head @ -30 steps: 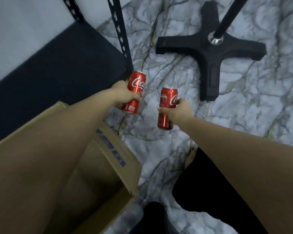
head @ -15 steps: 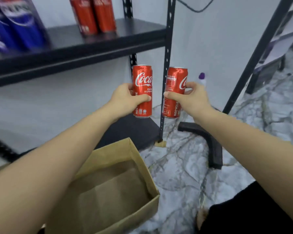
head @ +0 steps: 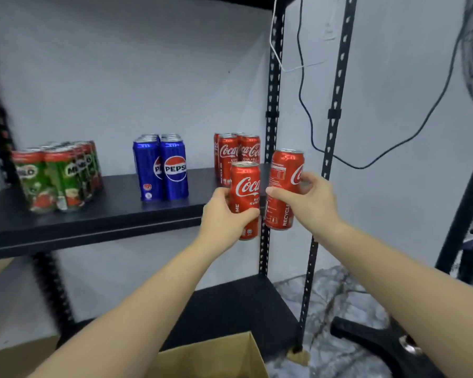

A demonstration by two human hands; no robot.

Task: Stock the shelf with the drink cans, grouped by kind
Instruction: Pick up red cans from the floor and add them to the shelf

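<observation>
Two Coca-Cola cans are gripped upright, long axes vertical, at frame centre — one [head: 245,197] by the left hand [head: 222,214], another [head: 284,186] by the right hand [head: 309,203] — before the shelf [head: 107,214].

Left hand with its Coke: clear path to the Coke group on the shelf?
Probably yes. The left hand holds its Coke can just in front of the Coke group, with bare shelf between and nothing blocking.

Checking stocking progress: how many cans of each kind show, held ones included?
Coca-Cola cans: 6, with 4 on the shelf and 2 held
Pepsi cans: at least 4
Milo cans: at least 4, too blurred to count
Total: at least 14
</observation>
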